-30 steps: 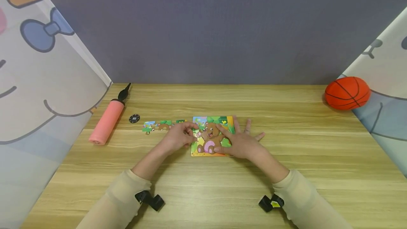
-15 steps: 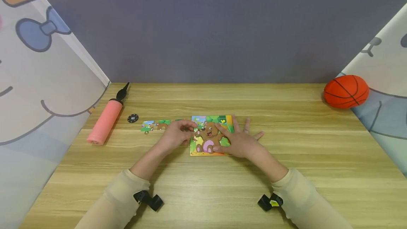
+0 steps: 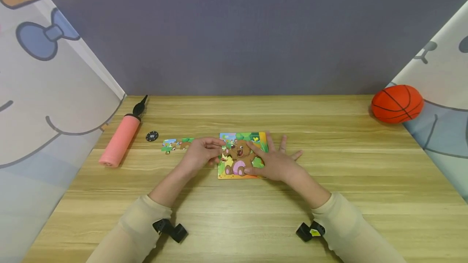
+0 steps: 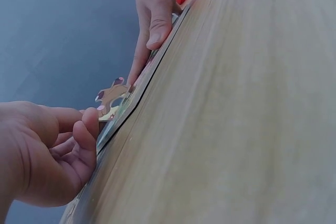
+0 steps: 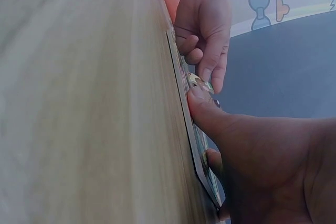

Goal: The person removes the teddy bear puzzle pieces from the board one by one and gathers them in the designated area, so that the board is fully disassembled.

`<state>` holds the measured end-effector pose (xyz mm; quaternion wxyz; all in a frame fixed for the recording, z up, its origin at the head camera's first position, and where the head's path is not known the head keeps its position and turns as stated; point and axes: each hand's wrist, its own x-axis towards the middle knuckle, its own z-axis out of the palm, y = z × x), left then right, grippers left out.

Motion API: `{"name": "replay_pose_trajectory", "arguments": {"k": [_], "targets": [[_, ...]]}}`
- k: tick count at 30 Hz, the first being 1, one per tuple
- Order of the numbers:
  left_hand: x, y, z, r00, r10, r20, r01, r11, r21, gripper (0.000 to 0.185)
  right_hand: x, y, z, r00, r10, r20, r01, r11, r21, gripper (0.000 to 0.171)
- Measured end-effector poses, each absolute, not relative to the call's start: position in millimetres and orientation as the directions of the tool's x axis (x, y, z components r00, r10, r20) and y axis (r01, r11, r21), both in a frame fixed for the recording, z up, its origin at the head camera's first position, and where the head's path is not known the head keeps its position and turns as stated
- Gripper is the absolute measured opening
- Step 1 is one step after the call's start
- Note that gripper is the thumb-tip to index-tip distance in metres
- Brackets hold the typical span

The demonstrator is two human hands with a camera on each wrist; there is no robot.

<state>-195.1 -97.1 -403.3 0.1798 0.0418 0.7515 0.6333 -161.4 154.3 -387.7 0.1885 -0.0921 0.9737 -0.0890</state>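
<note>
A bear jigsaw board (image 3: pixel 237 161) lies flat at the middle of the wooden table (image 3: pixel 234 214). My left hand (image 3: pixel 218 147) pinches a small puzzle piece (image 4: pixel 112 96) over the board's left part, the piece tilted up off the surface. That piece also shows in the right wrist view as the puzzle piece (image 5: pixel 201 81) under the left fingertips. My right hand (image 3: pixel 274 161) lies flat with spread fingers on the board's right side. Its thumb (image 5: pixel 202 109) presses the board's near edge. Two loose pieces (image 3: pixel 175 144) lie just left of the left hand.
A pink hand pump (image 3: pixel 120 139) lies at the table's left, with a black round chip (image 3: pixel 152 136) beside it. An orange basketball (image 3: pixel 397 103) rests at the far right against a printed side panel. A grey wall closes the back.
My left hand has crept slightly left and lifted the pinched piece at the board's left edge. It now covers the spot of the nearest loose piece. The right hand has stayed put.
</note>
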Motion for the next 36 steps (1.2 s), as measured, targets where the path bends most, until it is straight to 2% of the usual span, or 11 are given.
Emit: {"name": "replay_pose_trajectory", "arguments": {"k": [12, 21, 36], "targets": [[-195.7, -107.4, -400.1, -0.939, 0.253, -0.234, -0.181, 0.217, 0.959, 0.023, -160.9, 154.1, -389.1, -0.919, -0.218, -0.33, -0.148, 0.963, -0.224, 0.093], [-197.4, -118.9, -397.7, -0.941, 0.24, -0.24, -0.186, 0.225, 0.956, 0.026, -160.1, 153.6, -390.3, -0.922, -0.195, -0.335, -0.118, 0.964, -0.239, 0.109], [-194.7, -145.2, -396.8, -0.952, 0.217, -0.217, -0.165, 0.234, 0.958, 0.026, -160.1, 153.3, -390.2, -0.92, -0.195, -0.34, -0.119, 0.966, -0.232, 0.107]]}}
